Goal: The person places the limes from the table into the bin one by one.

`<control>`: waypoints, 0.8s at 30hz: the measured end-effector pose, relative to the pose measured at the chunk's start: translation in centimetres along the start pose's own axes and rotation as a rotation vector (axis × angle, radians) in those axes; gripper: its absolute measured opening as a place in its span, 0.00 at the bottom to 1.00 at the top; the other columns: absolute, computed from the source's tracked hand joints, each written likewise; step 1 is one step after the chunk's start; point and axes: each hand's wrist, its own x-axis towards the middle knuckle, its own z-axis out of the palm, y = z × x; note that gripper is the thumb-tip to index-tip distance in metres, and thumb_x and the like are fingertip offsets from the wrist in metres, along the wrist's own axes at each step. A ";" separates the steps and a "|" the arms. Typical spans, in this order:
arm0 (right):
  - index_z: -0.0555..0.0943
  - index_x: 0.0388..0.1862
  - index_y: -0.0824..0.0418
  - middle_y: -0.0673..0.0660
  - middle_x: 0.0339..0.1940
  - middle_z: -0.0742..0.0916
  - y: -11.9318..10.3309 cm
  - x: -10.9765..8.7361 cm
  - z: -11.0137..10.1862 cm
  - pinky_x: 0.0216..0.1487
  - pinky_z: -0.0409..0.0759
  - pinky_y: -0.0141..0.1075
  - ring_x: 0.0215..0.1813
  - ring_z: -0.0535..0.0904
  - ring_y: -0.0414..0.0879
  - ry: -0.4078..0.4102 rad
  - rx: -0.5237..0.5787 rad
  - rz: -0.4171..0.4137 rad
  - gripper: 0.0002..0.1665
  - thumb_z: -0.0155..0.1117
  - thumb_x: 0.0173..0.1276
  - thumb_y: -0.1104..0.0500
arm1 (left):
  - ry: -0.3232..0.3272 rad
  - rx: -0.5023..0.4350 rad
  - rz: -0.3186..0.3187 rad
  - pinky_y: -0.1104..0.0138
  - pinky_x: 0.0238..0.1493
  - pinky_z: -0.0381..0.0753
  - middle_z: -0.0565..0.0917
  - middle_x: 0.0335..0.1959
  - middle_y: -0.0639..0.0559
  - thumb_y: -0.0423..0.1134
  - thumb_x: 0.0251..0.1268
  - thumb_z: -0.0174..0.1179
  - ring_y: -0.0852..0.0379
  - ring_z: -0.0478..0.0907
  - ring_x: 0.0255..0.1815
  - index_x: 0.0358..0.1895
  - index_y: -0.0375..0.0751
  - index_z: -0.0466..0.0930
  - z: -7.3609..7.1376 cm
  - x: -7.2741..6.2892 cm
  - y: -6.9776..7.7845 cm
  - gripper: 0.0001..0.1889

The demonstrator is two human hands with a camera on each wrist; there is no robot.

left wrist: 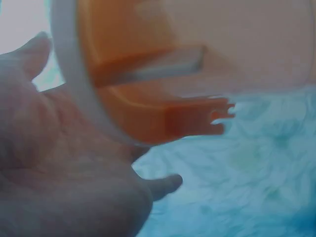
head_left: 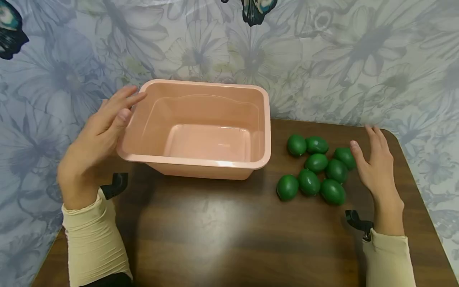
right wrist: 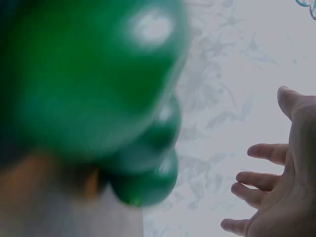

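Note:
A pink plastic basin (head_left: 204, 163) stands at the back left of the brown table, and nothing lies in it. My left hand (head_left: 97, 131) is at the basin's left end, its fingers extended by the rim; in the left wrist view the hand (left wrist: 74, 148) lies beside that rim, and whether it touches is hard to tell. Several glossy dark green egg-shaped objects (head_left: 309, 182) lie in a loose cluster right of the basin. Just right of the cluster, my right hand (head_left: 378, 167) holds nothing, fingers straight and spread. The right wrist view shows that hand (right wrist: 281, 182) apart from the green objects (right wrist: 143, 180).
Brown wooden table (head_left: 215, 239) with a rounded back right corner. Behind it is a wall covering (head_left: 201, 44) with grey-blue flowers and dark butterfly shapes. Black camera mounts (head_left: 116, 185) sit at both wrists.

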 end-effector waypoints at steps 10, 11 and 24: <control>0.55 0.88 0.52 0.64 0.88 0.56 1.3 -0.6 -1.0 0.78 0.45 0.75 0.86 0.48 0.72 -0.049 -0.003 0.008 0.37 0.50 0.86 0.50 | 0.052 -0.466 0.066 0.69 0.84 0.48 0.64 0.83 0.42 0.38 0.89 0.41 0.50 0.51 0.88 0.74 0.29 0.73 0.5 1.1 -3.2 0.23; 0.55 0.88 0.52 0.64 0.88 0.57 1.6 -0.7 -0.9 0.77 0.47 0.75 0.85 0.50 0.72 -0.059 -0.005 0.011 0.37 0.51 0.86 0.50 | 0.073 -0.521 0.073 0.68 0.84 0.50 0.66 0.82 0.40 0.36 0.87 0.44 0.49 0.52 0.87 0.72 0.26 0.74 0.6 1.2 -3.5 0.22; 0.57 0.88 0.53 0.69 0.85 0.62 3.0 0.2 0.5 0.70 0.58 0.76 0.79 0.58 0.79 -0.218 -0.016 0.053 0.36 0.51 0.86 0.52 | 0.229 -0.837 0.100 0.62 0.81 0.63 0.65 0.80 0.30 0.24 0.74 0.58 0.42 0.55 0.86 0.65 0.13 0.73 2.1 1.9 -6.1 0.21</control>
